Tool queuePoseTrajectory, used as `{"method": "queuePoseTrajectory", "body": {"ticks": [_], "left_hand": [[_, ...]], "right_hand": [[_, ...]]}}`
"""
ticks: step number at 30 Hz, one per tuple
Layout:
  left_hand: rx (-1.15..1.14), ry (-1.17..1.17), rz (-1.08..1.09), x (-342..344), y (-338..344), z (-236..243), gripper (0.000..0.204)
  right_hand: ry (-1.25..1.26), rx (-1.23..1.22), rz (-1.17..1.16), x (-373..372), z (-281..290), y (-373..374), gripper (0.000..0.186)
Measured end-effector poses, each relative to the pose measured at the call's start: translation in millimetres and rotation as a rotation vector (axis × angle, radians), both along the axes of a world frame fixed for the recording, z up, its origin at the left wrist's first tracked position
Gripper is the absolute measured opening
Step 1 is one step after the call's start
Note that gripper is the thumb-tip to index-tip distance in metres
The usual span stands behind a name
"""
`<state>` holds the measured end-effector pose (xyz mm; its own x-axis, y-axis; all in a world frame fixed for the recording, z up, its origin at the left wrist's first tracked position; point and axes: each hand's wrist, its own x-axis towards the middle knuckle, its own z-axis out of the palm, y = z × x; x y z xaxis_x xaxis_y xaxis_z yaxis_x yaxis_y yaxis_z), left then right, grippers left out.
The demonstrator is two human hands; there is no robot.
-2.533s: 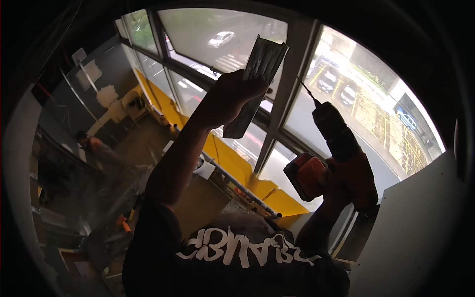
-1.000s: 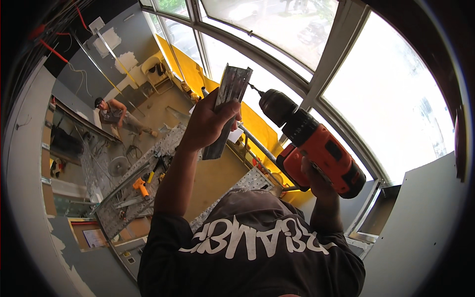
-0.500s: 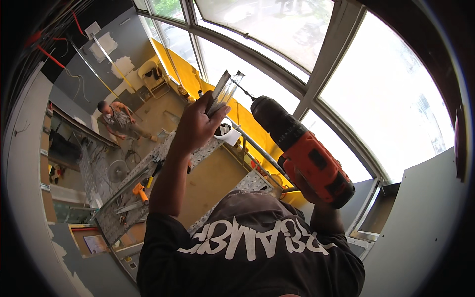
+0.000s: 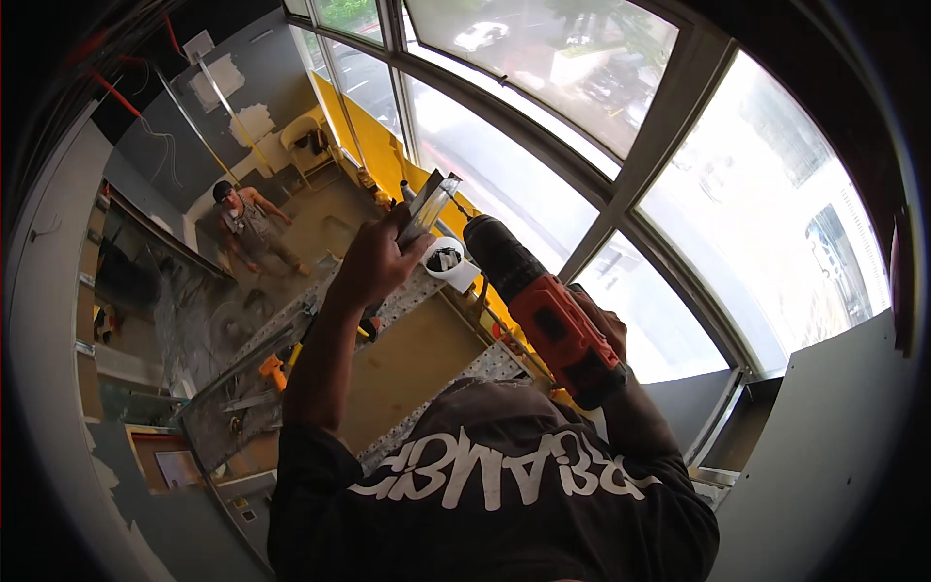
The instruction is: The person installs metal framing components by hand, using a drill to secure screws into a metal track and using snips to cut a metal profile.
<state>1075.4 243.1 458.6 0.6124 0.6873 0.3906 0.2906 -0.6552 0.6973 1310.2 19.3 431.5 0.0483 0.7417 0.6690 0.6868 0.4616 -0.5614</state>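
In the head view, the left hand [image 4: 373, 262] gripped a short metal channel [image 4: 427, 209] with fingers closed round it, just above frame centre. The right hand [image 4: 596, 335] wrapped a red-and-black drill [image 4: 538, 306], its bit beside the channel. Another person [image 4: 242, 228] sat at upper left.

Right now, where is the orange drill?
In the head view, the orange drill sits just right of centre, gripped by the right hand, its tip pointing at the metal strip in the left hand.

An orange-and-black drill [image 4: 548, 315], a silvery grey metal strip [image 4: 427, 209], yellow wall panels [image 4: 373, 136] below the windows
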Motion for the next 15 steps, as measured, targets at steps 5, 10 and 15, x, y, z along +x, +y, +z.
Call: {"method": "queuePoseTrajectory", "body": {"ticks": [5, 10, 15], "left_hand": [[0.053, 0.031, -0.004, -18.4, 4.7, 3.0, 0.021], [-0.45, -0.151, -0.108, -29.7, 7.2, -1.9, 0.022], [-0.563, -0.34, -0.15, -26.2, 0.8, -3.8, 0.019]], "right_hand": [[-0.065, -0.013, 0.045, -11.8, 5.1, 13.8, 0.057], [-0.066, 0.002, 0.095, -20.2, -14.5, 21.4, 0.062], [0.356, -0.501, 0.023, 17.9, -110.6, 25.9, 0.057]]}}
